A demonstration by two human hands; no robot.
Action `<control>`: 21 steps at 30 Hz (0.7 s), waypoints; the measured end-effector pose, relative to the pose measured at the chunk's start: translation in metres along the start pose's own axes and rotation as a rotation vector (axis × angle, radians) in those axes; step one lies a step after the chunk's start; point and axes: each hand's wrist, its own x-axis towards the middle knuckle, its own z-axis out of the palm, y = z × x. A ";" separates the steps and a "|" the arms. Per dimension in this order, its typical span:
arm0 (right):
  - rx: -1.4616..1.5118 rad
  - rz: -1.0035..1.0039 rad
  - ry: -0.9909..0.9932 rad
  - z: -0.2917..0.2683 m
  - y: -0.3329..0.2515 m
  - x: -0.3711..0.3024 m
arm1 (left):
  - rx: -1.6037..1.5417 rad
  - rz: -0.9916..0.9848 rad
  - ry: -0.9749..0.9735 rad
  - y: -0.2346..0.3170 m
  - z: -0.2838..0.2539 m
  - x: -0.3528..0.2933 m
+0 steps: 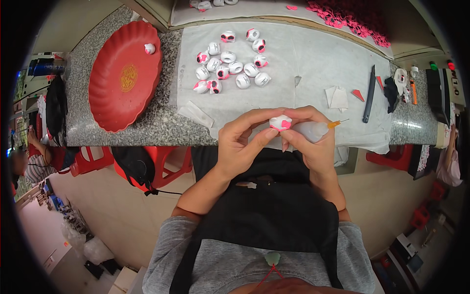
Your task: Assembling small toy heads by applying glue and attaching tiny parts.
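Between the fingertips of both hands is a small white figurine head point(280, 122) with a pink bow on its side. My left hand point(245, 139) pinches it from the left, thumb below and index finger above. My right hand point(313, 147) pinches it from the right and also keeps a clear squeeze bottle point(312, 131) in its palm. The bottle's orange needle tip point(334, 124) points to the right. Several more white figurine heads point(228, 57), some with pink trim and dark glasses, lie beyond my hands on the white sheet point(289, 63).
A red scalloped tray point(110, 95) at the left holds one white figurine head point(150, 48). At the right lie a dark pen-like tool point(369, 95), folded white paper point(337, 98) and a red scrap point(358, 95). Many pink pieces point(350, 22) fill the back shelf. Red stools point(166, 166) stand below the counter.
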 end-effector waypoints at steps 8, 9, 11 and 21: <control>0.045 0.044 -0.001 -0.003 -0.001 0.000 | -0.049 -0.046 0.042 0.000 0.003 0.000; 0.065 0.072 -0.011 -0.002 -0.004 0.000 | -0.048 -0.046 0.043 -0.002 0.002 0.000; 0.085 0.102 -0.022 -0.002 -0.005 -0.001 | -0.130 0.069 -0.047 -0.007 -0.001 0.001; 0.151 0.023 -0.035 -0.011 0.009 0.000 | 0.078 0.081 -0.014 -0.002 0.002 0.007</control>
